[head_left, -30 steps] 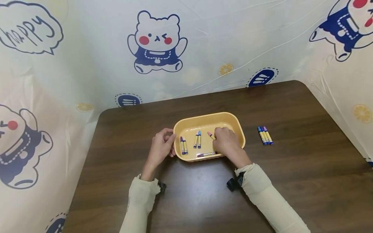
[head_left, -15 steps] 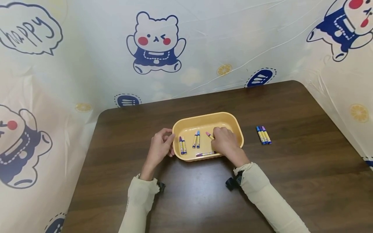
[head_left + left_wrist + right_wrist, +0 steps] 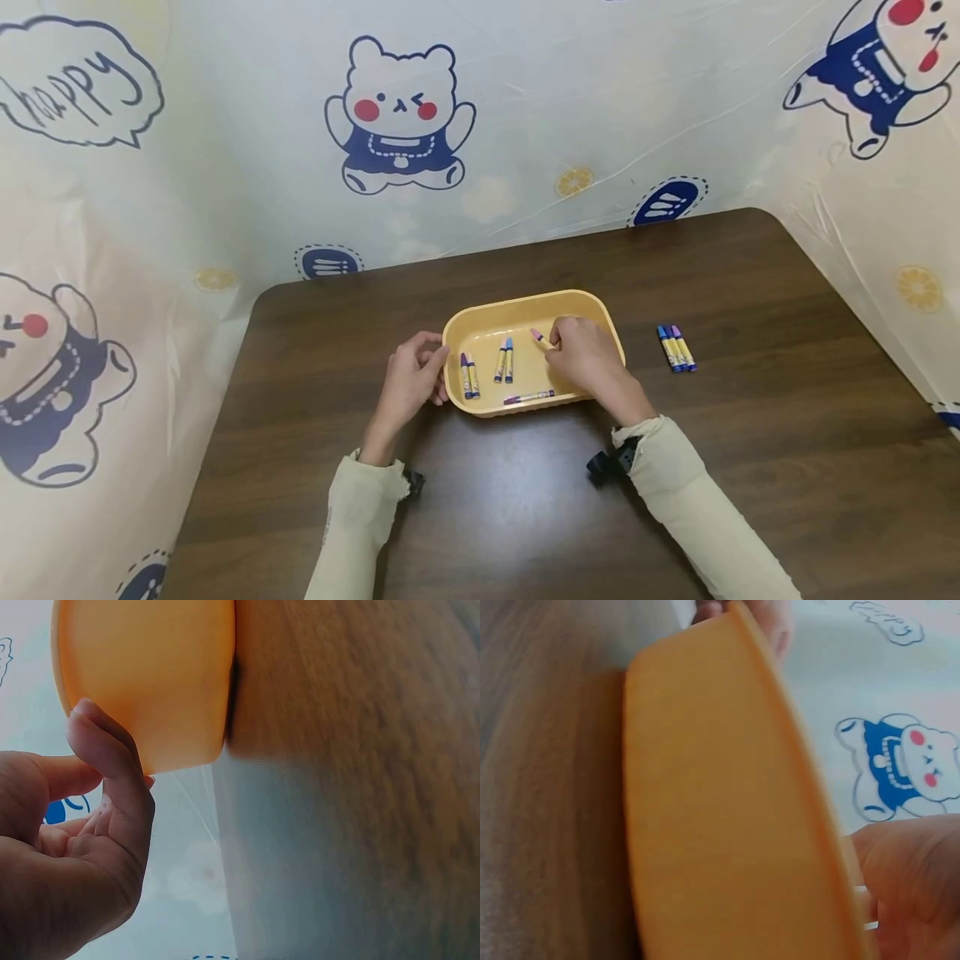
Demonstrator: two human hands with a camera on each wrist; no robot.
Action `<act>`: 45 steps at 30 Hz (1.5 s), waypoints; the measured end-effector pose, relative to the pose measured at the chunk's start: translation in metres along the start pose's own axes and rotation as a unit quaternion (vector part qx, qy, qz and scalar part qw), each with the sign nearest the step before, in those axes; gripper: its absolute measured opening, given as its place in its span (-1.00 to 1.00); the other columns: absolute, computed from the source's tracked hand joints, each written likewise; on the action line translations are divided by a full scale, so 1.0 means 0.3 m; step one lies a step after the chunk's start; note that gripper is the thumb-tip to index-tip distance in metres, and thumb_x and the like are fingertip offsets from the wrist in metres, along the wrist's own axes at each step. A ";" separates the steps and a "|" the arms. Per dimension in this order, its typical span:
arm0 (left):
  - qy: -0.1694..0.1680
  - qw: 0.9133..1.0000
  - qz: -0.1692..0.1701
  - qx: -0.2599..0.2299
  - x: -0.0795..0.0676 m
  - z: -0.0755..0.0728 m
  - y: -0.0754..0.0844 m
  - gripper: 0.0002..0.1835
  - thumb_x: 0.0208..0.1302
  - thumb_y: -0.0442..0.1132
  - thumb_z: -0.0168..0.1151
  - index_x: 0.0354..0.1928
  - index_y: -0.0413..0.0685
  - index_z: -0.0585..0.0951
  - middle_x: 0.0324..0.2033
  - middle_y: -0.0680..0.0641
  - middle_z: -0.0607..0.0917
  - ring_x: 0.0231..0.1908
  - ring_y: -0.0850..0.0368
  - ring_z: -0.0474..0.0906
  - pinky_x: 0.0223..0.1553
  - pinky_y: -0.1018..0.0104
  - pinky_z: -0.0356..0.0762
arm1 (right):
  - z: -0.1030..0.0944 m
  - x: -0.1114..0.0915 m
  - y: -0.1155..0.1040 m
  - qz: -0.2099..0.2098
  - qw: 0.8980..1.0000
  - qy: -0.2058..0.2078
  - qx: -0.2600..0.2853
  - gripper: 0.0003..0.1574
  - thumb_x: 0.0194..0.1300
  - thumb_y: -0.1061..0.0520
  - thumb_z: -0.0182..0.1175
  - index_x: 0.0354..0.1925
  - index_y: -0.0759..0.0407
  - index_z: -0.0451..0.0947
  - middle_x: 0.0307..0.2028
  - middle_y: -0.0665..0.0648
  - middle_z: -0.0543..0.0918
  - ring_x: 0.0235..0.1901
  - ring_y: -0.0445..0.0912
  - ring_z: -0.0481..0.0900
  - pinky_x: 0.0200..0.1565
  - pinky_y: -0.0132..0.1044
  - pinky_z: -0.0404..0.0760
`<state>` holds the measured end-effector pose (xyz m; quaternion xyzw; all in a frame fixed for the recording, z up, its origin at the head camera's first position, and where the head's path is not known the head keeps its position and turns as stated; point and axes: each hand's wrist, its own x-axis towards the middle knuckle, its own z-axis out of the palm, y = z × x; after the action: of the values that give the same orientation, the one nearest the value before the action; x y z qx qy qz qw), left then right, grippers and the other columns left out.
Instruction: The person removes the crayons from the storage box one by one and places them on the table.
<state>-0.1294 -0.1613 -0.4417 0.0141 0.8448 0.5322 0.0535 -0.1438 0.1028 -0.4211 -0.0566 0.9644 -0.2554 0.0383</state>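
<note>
In the head view my left hand point(image 3: 411, 379) holds the left end of a yellow plastic tray point(image 3: 517, 310), its thumb at the rim. My right hand point(image 3: 588, 354) reaches inside the tray's right half and pinches a pink-tipped crayon point(image 3: 542, 339); the fingers hide the crayon's lower part. To its left lie a blue-tipped crayon point(image 3: 509, 360) with another beside it, and a purple-tipped crayon point(image 3: 466, 377) with one more alongside. A dark-tipped crayon point(image 3: 528, 397) lies lengthwise by the near wall. The right wrist view shows mostly the tray's outer wall point(image 3: 712, 787).
Right of the tray, a row of crayons point(image 3: 677, 348) lies side by side on the brown wooden table point(image 3: 765, 333). A patterned cloth point(image 3: 525, 108) with bears hangs behind the table and along both sides.
My right hand has shifted slightly right and lifted a little with the pink-tipped crayon, uncovering the right end of the near crayon. The left hand stays at the tray.
</note>
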 end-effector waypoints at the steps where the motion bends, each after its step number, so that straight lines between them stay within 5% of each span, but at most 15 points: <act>1: -0.002 1.000 -0.001 0.000 -0.002 0.002 -0.003 -0.70 0.47 -0.26 0.15 0.13 -0.26 0.49 -0.60 -0.19 0.61 -0.75 -0.03 0.54 -0.68 0.00 0.63 | -0.005 -0.005 -0.002 -0.002 1.000 0.004 0.006 -0.87 0.15 0.17 0.36 -0.39 0.19 0.59 -0.48 0.09 0.57 -0.47 -0.03 0.49 -0.43 -0.24 0.44; 13: -0.001 1.000 -0.009 -0.007 -0.015 0.002 -0.015 -0.72 0.45 -0.28 0.18 0.11 -0.25 0.51 -0.61 -0.18 0.60 -0.76 0.00 0.53 -0.70 0.11 0.62 | -0.134 -0.092 -0.067 -0.033 0.997 0.060 0.046 -0.87 0.17 0.21 0.34 -0.29 0.20 0.61 -0.47 0.08 0.55 -0.48 -0.04 0.47 -0.46 -0.26 0.43; 20: 0.011 1.000 -0.001 -0.001 -0.001 -0.017 0.004 -0.70 0.44 -0.29 0.18 0.12 -0.29 0.50 -0.60 -0.20 0.60 -0.75 0.00 0.53 -0.72 0.14 0.61 | -0.216 -0.136 -0.038 -0.044 0.989 0.124 0.068 -0.89 0.17 0.25 0.27 -0.27 0.24 0.61 -0.44 0.13 0.60 -0.42 0.00 0.50 -0.39 -0.21 0.51; 27: 0.007 1.000 -0.003 -0.003 -0.007 -0.016 -0.005 -0.70 0.45 -0.28 0.16 0.12 -0.29 0.49 -0.58 -0.26 0.61 -0.75 0.01 0.53 -0.71 0.09 0.62 | -0.211 -0.173 0.111 -0.022 0.982 0.163 0.093 -0.88 0.20 0.25 0.28 -0.27 0.28 0.64 -0.39 0.18 0.64 -0.39 0.00 0.55 -0.34 -0.18 0.59; 35: 0.007 1.000 -0.012 -0.006 -0.015 -0.005 -0.011 -0.70 0.46 -0.28 0.16 0.12 -0.28 0.50 -0.60 -0.20 0.61 -0.75 -0.01 0.53 -0.71 0.10 0.61 | -0.136 -0.248 0.393 0.023 0.975 0.185 0.118 -0.83 0.23 0.23 0.31 -0.21 0.30 0.68 -0.39 0.18 0.69 -0.40 -0.07 0.55 -0.42 -0.57 0.43; 41: 0.007 1.000 -0.007 0.005 -0.008 0.003 -0.007 -0.70 0.46 -0.27 0.15 0.13 -0.25 0.49 -0.58 -0.19 0.61 -0.75 -0.01 0.54 -0.70 0.13 0.62 | -0.134 -0.225 0.530 0.078 0.966 0.224 0.104 -0.83 0.24 0.17 0.31 -0.25 0.28 0.70 -0.42 0.18 0.70 -0.48 -0.28 0.49 -0.40 -0.47 0.37; 45: 0.008 1.000 -0.002 0.006 -0.006 0.004 -0.005 -0.71 0.47 -0.26 0.15 0.13 -0.23 0.49 -0.58 -0.19 0.61 -0.75 -0.02 0.54 -0.70 0.11 0.62 | -0.138 -0.198 0.573 0.102 0.966 0.215 0.098 -0.79 0.27 0.13 0.28 -0.24 0.29 0.68 -0.39 0.20 0.69 -0.42 -0.14 0.51 -0.38 -0.37 0.37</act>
<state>-0.1274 -0.1611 -0.4434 0.0085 0.8482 0.5274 0.0475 -0.1046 0.2791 -0.4678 0.1021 0.9208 -0.3499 -0.1386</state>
